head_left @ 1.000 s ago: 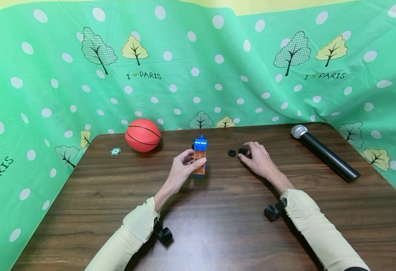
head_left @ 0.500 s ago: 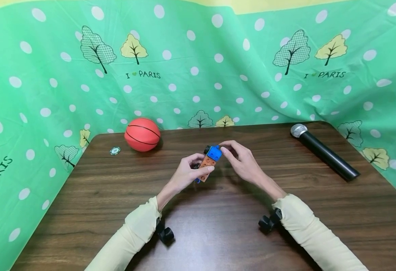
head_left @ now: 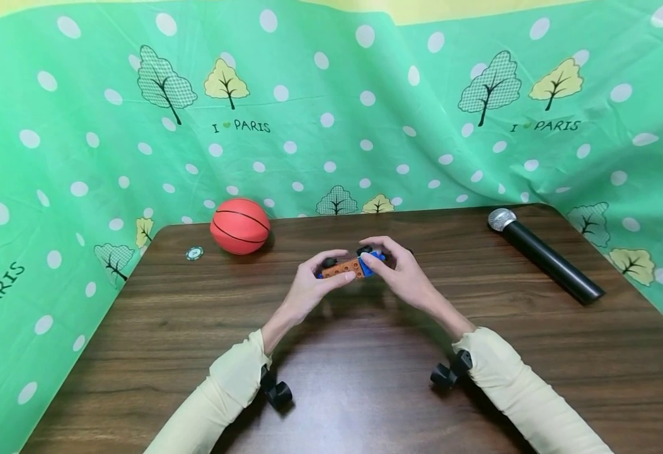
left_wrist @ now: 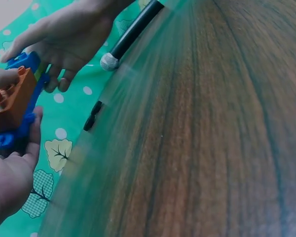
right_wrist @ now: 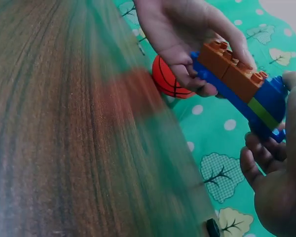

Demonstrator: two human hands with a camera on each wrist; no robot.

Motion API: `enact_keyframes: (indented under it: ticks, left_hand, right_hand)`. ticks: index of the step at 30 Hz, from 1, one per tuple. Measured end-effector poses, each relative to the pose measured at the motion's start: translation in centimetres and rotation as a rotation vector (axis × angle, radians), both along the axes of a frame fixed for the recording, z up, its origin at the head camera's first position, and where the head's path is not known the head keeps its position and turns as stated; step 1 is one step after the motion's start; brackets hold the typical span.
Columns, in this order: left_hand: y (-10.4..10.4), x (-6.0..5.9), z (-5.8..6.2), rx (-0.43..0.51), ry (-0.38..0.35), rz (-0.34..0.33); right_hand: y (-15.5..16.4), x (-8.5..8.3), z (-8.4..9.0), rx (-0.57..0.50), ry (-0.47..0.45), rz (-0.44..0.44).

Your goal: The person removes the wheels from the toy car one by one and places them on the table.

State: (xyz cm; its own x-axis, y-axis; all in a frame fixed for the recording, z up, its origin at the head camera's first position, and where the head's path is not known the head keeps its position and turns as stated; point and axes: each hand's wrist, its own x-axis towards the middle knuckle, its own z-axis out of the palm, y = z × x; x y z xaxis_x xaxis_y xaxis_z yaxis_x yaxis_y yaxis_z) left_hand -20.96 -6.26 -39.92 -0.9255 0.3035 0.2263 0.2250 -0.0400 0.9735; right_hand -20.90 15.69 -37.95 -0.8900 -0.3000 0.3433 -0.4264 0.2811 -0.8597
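Note:
A toy car of building blocks (head_left: pixel 343 269), with orange studded bricks, a blue front and base, and a lime strip, is held above the table between both hands. My left hand (head_left: pixel 309 284) grips its orange part, thumb on the near side. The right hand (head_left: pixel 402 274) holds the blue front end (right_wrist: pixel 271 98), thumb on top and fingers beneath. Black wheels show along the car's far side in the head view. Loose black wheels (left_wrist: pixel 92 116) lie on the table beyond the hands, mostly hidden by my right hand in the head view.
A small red basketball (head_left: pixel 240 226) and a round chip (head_left: pixel 194 253) are at the table's back left. Toward the back right lies a black microphone (head_left: pixel 547 255) with a silver head. A green printed cloth (head_left: pixel 309 94) hangs behind the wooden table (head_left: pixel 331 403).
My right hand has left the loose wheels and come left to the car's blue end. The left hand has turned the car from upright to nearly sideways, blue end to the right.

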Motion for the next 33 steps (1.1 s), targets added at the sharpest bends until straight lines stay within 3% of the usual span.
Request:
enact_keyframes:
  ticks: [8,12,20,25,33]
  left_hand:
    - [0.6,-0.2,0.2,0.23,-0.032,0.129]
    - [0.9,-0.1,0.2,0.279,-0.028,0.169]
    - [1.3,-0.1,0.1,0.279,-0.04,0.149]
    - [1.2,0.0,0.1,0.222,-0.028,0.137]
    - [1.0,0.1,0.0,0.131,-0.02,0.106]
  right_hand:
    - [0.2,0.9,-0.7,-0.008,-0.05,0.081]
    - [-0.2,1.4,-1.0,0.014,-0.088,0.121]
    - [-1.1,2.0,-1.8,0.141,-0.061,0.113]
    - [-1.3,2.0,-2.2,0.218,0.018,0.057]
    - [-1.1,1.4,-2.4,0.143,0.059,-0.011]
